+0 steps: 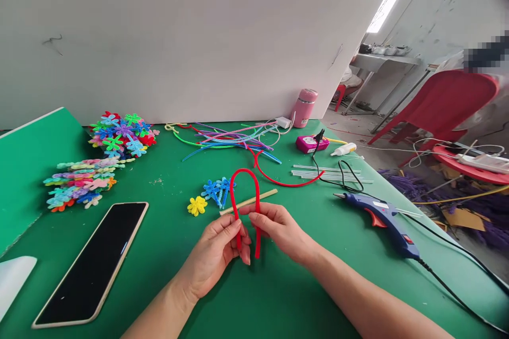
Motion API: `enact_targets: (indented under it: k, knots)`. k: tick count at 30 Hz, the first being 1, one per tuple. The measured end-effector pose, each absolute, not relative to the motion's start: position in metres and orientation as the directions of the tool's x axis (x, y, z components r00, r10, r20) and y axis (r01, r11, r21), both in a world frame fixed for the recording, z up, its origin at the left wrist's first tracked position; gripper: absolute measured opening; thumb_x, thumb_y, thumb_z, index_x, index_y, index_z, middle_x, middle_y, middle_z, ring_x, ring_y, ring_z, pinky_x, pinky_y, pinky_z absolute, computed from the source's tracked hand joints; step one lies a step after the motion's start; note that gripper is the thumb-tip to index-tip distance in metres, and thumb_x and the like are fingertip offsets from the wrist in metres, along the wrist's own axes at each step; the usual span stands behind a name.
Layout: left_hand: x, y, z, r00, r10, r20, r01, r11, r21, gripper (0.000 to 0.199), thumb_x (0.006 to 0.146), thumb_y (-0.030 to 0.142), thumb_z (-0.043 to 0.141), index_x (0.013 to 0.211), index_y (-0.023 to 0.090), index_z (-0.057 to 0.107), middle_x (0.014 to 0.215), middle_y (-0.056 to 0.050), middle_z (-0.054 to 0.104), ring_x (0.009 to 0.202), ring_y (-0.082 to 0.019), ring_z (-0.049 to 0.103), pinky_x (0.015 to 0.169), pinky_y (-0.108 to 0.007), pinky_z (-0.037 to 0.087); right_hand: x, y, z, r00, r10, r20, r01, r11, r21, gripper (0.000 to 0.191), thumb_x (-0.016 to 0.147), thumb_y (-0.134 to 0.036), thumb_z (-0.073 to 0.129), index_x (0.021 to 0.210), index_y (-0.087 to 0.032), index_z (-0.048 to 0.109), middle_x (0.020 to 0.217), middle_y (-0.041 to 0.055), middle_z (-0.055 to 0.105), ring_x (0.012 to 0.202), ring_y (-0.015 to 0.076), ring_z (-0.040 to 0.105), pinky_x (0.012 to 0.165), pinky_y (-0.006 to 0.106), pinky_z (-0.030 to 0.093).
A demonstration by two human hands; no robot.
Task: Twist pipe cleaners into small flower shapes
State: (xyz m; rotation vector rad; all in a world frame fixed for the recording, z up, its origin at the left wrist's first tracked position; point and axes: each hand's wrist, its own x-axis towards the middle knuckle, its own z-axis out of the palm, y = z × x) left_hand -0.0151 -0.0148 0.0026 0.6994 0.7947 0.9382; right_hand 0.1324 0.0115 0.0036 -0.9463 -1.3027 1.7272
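Note:
A red pipe cleaner (245, 172) is bent into an upside-down U above the green table. My left hand (217, 246) pinches its left leg between thumb and fingers. The right leg is pinched by my right hand (280, 225), and its end hangs below the fingers. Behind my hands a thin wooden stick (254, 201) lies on the table, partly covered by the red loop. Blue pipe cleaner flowers (216, 190) and a yellow flower (197, 205) rest just left of the loop. Another red pipe cleaner (286, 183) curves on the table to the right.
Finished flowers (125, 135) are heaped at the back left, near a phone (93, 262). Loose pipe cleaners (234, 137) lie at the back. On the right are a blue glue gun (382, 220) with its cord, glue sticks (330, 174), a magenta box (312, 144) and a pink bottle (305, 108).

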Motion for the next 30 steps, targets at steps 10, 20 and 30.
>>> enact_targets:
  k: [10, 20, 30]
  knots:
    - [-0.013, -0.0181, 0.0023, 0.407, 0.849, -0.337, -0.26, 0.461, 0.848, 0.016, 0.078, 0.027, 0.054, 0.074, 0.012, 0.059, 0.053, 0.001, 0.051, 0.047, -0.009, 0.045, 0.041, -0.021, 0.036, 0.1305, 0.0087, -0.0037, -0.573, 0.819, -0.007, -0.229, -0.168, -0.959, 0.019, 0.076, -0.033, 0.056, 0.08, -0.014, 0.057, 0.06, -0.0008, 0.057, 0.054, 0.0115, 0.055, 0.057, 0.027, 0.044]
    - [-0.0173, -0.0153, 0.0002, 0.415, 0.84, -0.35, -0.276, 0.483, 0.831, 0.018, 0.079, 0.023, 0.052, 0.065, 0.013, 0.054, 0.062, -0.001, 0.057, 0.045, -0.007, 0.046, 0.046, -0.022, 0.032, 0.1327, 0.0167, -0.0015, -0.273, 0.962, -0.023, -0.204, -0.081, -0.976, 0.021, 0.068, -0.035, 0.064, 0.069, -0.015, 0.057, 0.06, -0.0037, 0.048, 0.054, 0.0076, 0.039, 0.053, 0.022, 0.032]
    - [-0.0163, -0.0152, 0.0023, 0.388, 0.843, -0.373, -0.277, 0.493, 0.825, 0.017, 0.078, 0.024, 0.051, 0.068, 0.012, 0.057, 0.06, -0.002, 0.058, 0.044, -0.009, 0.047, 0.045, -0.023, 0.033, 0.136, 0.0182, -0.0001, -0.258, 0.966, -0.005, -0.17, -0.051, -0.984, 0.022, 0.068, -0.036, 0.062, 0.069, -0.015, 0.055, 0.06, -0.004, 0.046, 0.056, 0.0082, 0.039, 0.055, 0.023, 0.032]
